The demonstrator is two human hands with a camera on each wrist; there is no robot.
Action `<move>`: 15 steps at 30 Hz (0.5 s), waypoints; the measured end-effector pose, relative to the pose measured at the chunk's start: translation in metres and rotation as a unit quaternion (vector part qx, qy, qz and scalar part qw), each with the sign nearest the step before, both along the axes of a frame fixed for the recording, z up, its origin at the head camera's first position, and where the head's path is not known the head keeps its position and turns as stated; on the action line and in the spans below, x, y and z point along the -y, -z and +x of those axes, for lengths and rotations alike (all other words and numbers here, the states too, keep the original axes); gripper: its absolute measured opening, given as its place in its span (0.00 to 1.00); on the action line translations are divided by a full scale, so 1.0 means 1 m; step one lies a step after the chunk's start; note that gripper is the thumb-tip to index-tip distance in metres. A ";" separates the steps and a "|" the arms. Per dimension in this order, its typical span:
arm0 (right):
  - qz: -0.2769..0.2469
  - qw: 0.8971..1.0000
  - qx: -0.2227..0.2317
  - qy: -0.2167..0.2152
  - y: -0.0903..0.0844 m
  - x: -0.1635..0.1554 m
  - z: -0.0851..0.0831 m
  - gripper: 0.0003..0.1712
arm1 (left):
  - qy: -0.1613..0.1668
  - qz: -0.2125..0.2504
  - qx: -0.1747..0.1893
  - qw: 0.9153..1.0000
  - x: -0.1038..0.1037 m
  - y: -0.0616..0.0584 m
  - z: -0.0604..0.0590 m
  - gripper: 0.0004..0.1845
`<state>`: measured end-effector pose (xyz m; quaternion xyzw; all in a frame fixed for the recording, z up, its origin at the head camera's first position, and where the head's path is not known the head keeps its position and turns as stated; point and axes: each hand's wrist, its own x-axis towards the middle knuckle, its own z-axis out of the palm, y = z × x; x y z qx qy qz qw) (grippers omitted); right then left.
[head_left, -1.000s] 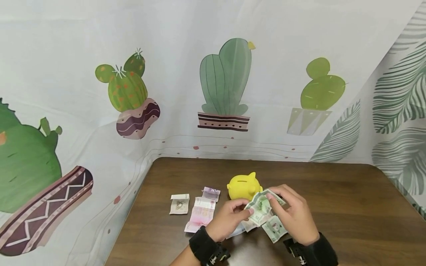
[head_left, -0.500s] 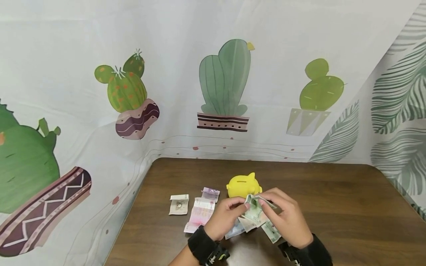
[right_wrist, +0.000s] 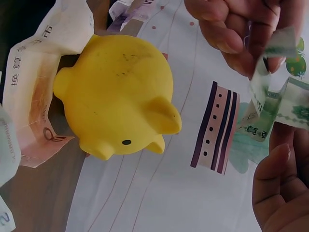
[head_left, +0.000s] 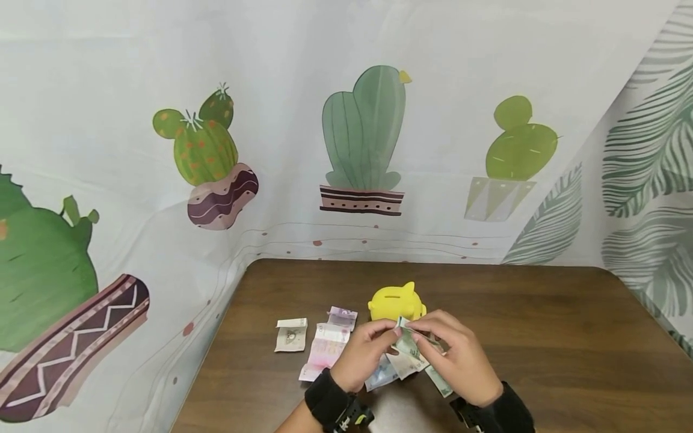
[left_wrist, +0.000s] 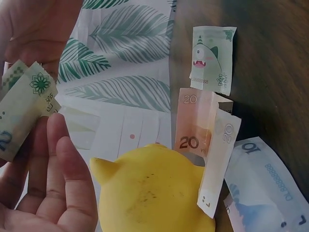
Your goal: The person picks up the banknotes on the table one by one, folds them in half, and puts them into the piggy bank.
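Note:
Between both hands a green banknote point(head_left: 406, 344) is held above the table, in front of a yellow piggy bank point(head_left: 394, 302). My left hand point(head_left: 361, 353) pinches its left end with thumb and fingers, while my right hand point(head_left: 459, 356) pinches the right side. In the right wrist view the green banknote point(right_wrist: 263, 113) is folded, with creased flaps standing up. Beneath the hands lie an orange 20 banknote point(left_wrist: 193, 121), a blue 10 banknote point(left_wrist: 265, 183) and another green banknote point(left_wrist: 212, 58) with a monster print. The piggy bank's slot faces up.
On the left of the brown wooden table point(head_left: 541, 325) lie a pink creased banknote point(head_left: 328, 344), a purple banknote point(head_left: 343, 317) and a folded beige banknote point(head_left: 291, 335). A white cloth point(head_left: 281, 138) printed with cacti hangs behind the table.
The green banknote has gone from spread flat to folded and narrower. My right hand has moved left, closer to the left hand, and now covers more of the loose green banknote.

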<state>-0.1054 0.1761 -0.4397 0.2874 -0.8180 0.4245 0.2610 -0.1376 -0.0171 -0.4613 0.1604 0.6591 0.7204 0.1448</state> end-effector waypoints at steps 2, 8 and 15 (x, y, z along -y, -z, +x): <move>0.004 1.000 0.012 0.003 0.001 -0.001 0.000 0.20 | 0.002 0.007 0.004 1.000 0.000 -0.001 0.000 0.16; 0.017 1.000 0.023 0.012 0.004 -0.001 0.000 0.20 | 0.001 0.019 0.020 1.000 0.001 -0.002 -0.001 0.17; 0.021 0.999 0.026 0.016 0.007 0.004 -0.001 0.19 | 0.005 0.038 0.028 0.999 0.002 0.001 -0.002 0.22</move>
